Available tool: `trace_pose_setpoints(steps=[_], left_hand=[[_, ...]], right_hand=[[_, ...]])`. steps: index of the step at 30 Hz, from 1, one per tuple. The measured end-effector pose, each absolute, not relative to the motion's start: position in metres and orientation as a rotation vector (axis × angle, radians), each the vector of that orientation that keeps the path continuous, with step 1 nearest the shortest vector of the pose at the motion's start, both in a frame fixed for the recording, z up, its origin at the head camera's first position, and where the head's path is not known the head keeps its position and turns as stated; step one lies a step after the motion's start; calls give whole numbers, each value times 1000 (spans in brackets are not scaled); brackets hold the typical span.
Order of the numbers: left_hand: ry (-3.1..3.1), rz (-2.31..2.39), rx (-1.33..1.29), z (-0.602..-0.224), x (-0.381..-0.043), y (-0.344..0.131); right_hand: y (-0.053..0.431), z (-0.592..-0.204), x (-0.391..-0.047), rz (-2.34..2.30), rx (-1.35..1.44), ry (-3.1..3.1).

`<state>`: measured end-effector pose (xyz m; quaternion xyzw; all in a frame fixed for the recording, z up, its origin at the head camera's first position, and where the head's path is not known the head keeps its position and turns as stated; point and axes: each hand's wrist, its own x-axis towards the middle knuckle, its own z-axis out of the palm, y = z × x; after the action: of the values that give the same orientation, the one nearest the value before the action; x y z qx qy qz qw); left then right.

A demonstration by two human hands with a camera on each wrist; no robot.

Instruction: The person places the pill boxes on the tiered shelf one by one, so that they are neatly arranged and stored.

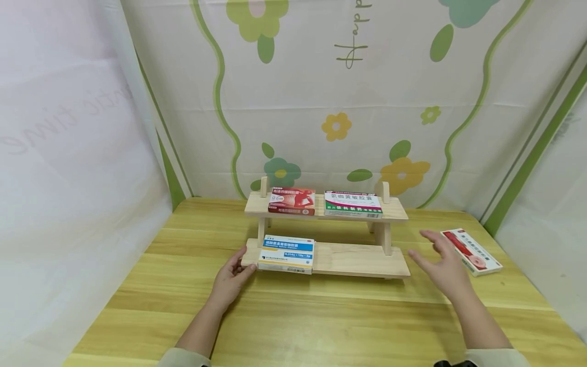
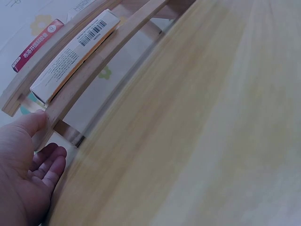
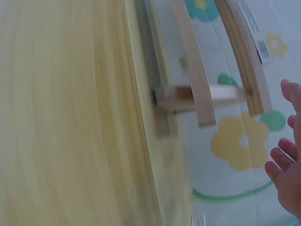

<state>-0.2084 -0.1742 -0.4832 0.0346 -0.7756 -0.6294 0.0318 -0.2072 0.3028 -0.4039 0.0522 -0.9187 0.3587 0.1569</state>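
Note:
A two-tier wooden display rack [image 1: 357, 260] stands on the table. My left hand [image 1: 228, 281] grips the left end of its lower shelf, thumb on top and fingers curled below, as the left wrist view shows. Right beside that thumb lies a blue-and-white medicine box [image 1: 286, 254] on the lower shelf. The upper shelf carries a red medicine box [image 1: 291, 201] and a white, green and purple medicine box [image 1: 352, 204]. My right hand [image 1: 444, 266] hovers off the rack's right end, fingers spread and holding nothing. Just beyond it a red-and-white medicine box [image 1: 472, 252] lies on the table.
The wood-grain table [image 1: 339, 321] extends in front of the rack and to both sides. Behind it hangs a white cloth [image 1: 284, 86] printed with flowers, and further white cloth [image 1: 69, 178] closes off the left side.

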Motion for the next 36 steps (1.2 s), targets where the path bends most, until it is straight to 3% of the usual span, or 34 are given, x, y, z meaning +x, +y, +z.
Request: trace_pose_setpoints(steps=[19,36], left_hand=[[-2393,-1919,106,-483,-206,-172],[-2397,-1910,115,-483,-207,-173]], right_hand=[[407,-434,-227,787,-160,-2777],[443,-453,-236,864,-400,-2883]])
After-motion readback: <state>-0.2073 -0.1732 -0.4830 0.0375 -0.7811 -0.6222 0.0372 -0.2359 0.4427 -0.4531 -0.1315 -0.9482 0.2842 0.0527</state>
